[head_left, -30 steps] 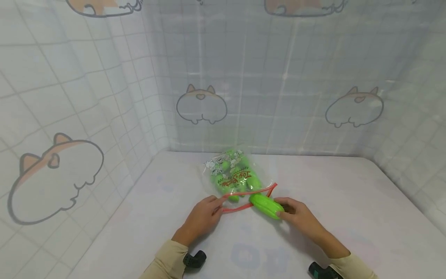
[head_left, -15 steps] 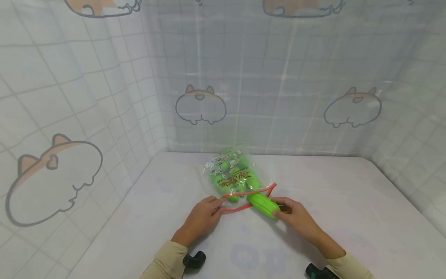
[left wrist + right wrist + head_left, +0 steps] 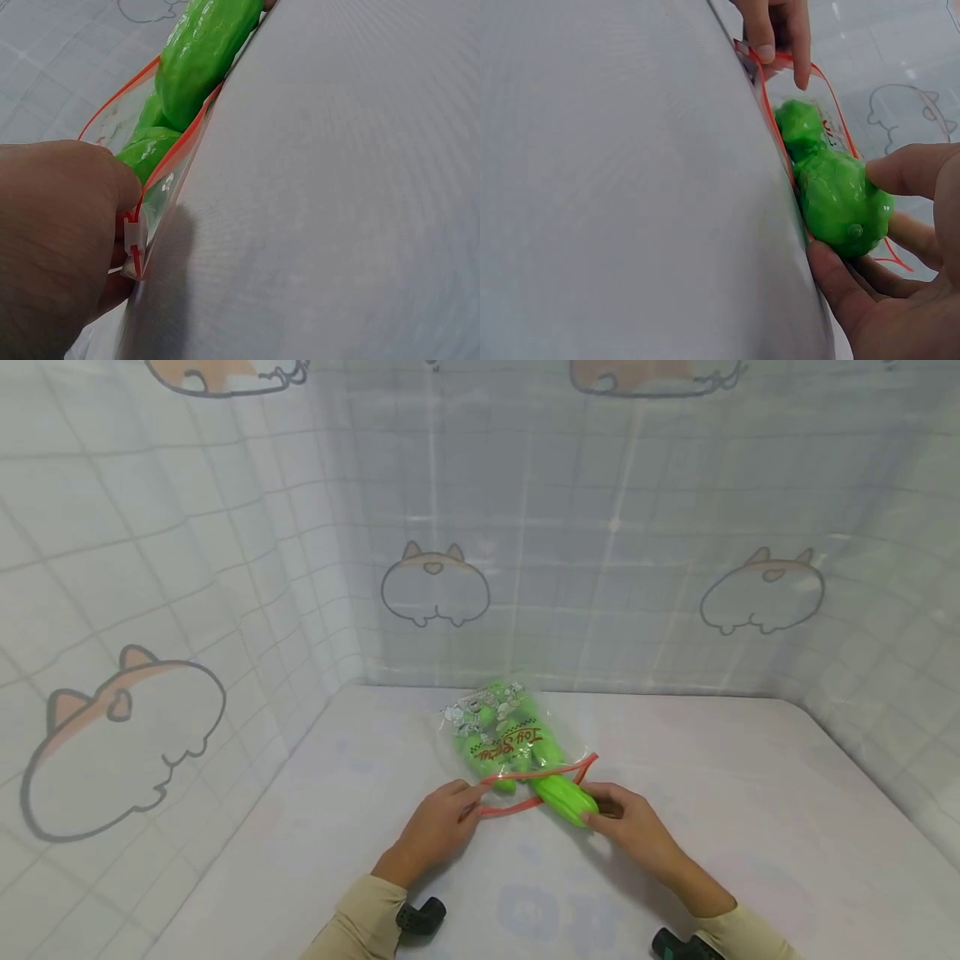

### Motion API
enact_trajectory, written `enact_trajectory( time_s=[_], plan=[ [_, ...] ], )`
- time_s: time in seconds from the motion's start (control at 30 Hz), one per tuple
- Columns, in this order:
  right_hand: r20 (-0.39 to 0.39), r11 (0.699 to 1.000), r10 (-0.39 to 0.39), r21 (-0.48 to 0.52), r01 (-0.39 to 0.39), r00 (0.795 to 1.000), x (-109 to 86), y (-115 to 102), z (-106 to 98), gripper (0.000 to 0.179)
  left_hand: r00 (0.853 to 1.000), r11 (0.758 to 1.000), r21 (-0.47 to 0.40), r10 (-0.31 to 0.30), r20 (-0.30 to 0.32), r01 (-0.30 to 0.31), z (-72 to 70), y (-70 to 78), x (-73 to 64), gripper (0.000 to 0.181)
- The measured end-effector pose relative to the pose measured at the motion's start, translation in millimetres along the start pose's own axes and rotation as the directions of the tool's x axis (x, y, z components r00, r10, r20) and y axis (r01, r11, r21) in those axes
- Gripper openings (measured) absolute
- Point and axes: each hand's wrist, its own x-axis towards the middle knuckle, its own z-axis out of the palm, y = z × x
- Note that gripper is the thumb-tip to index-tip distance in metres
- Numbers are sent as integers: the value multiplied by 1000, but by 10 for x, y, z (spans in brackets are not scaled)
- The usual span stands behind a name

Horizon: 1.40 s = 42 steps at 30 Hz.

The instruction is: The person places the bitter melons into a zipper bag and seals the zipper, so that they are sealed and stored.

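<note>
A clear zip bag (image 3: 495,735) with a red-edged mouth and "Toy Story" print lies on the table, with several bright green pieces inside. My left hand (image 3: 438,827) pinches the left corner of its mouth, where a white slider (image 3: 132,234) shows in the left wrist view. The glossy, ridged green toy cucumber (image 3: 564,798) reaches through the mouth, far end inside and near end out. Fingers and thumb of my right hand (image 3: 637,828) hold that near end. In the right wrist view, the cucumber (image 3: 844,199) lies between the red edges, against another green piece (image 3: 799,124).
The white table (image 3: 750,793) has faint printed marks. Pale grid-patterned curtains (image 3: 585,568) with cartoon animals stand behind it and at both sides. Dark wrist cameras (image 3: 422,917) sit on both forearms, below beige sleeves.
My right hand has moved a little to the left, pushing the cucumber slightly further into the bag's mouth. The left hand and the bag stay in place.
</note>
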Motion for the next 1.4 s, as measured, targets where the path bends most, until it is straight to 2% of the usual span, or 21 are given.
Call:
enact_trajectory(
  time_s=[0.33, 0.8, 1.0, 1.23, 1.4],
  plan=[
    [6, 1000, -18, -25, 18, 1000, -5, 15, 9, 44, 1000, 1000, 14, 27, 2, -27, 1, 3, 2, 40],
    [6, 1000, -4, -26, 4, 1000, 30, -5, 49, 43, 1000, 999, 18, 26, 4, -27, -22, 5, 18, 39],
    [30, 998, -21, -53, 23, 999, 50, -25, 77, 45, 1000, 1000, 12, 13, -2, -13, -2, 6, -21, 39],
    [5, 996, 3, -84, -3, 1000, 95, -18, 111, 43, 1000, 1000, 22, 10, 4, -10, 20, -5, 6, 38],
    [28, 996, -25, -80, 27, 999, 136, -43, 153, 43, 1000, 1000, 25, -4, 16, 3, 18, -9, 12, 36]
  ],
)
